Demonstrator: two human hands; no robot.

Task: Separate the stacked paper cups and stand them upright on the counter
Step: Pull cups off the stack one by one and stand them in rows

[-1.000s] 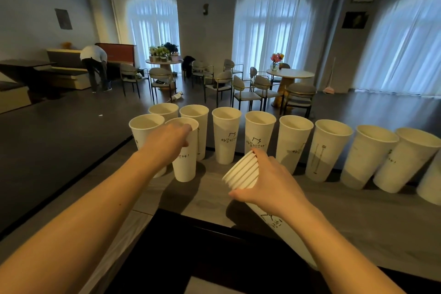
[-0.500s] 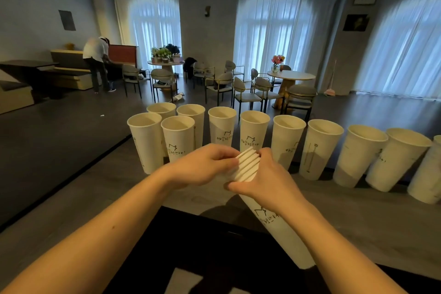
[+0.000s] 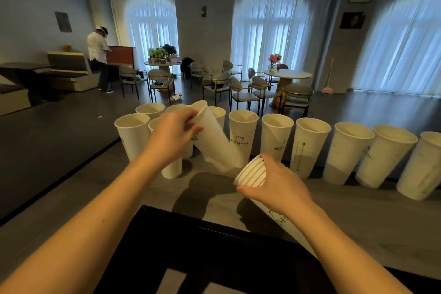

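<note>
Left grip (image 3: 175, 135) clamped on tilted cup (image 3: 214, 137), right grip (image 3: 280, 186) apparently around stack (image 3: 250, 172).

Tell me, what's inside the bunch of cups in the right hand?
The stack of cups in the right hand shows several nested rims, so more cups sit inside. How many, and whether the innermost holds anything, is hidden.

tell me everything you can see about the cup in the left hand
The single cup is tall, tapered, white paper with a rolled rim and dark print partly hidden by fingers. It is off the counter, tilted, mouth up toward the far left, base toward the stack. The left hand grips it near the rim. Its inside cannot be seen. It crosses in front of the standing cups.
</note>
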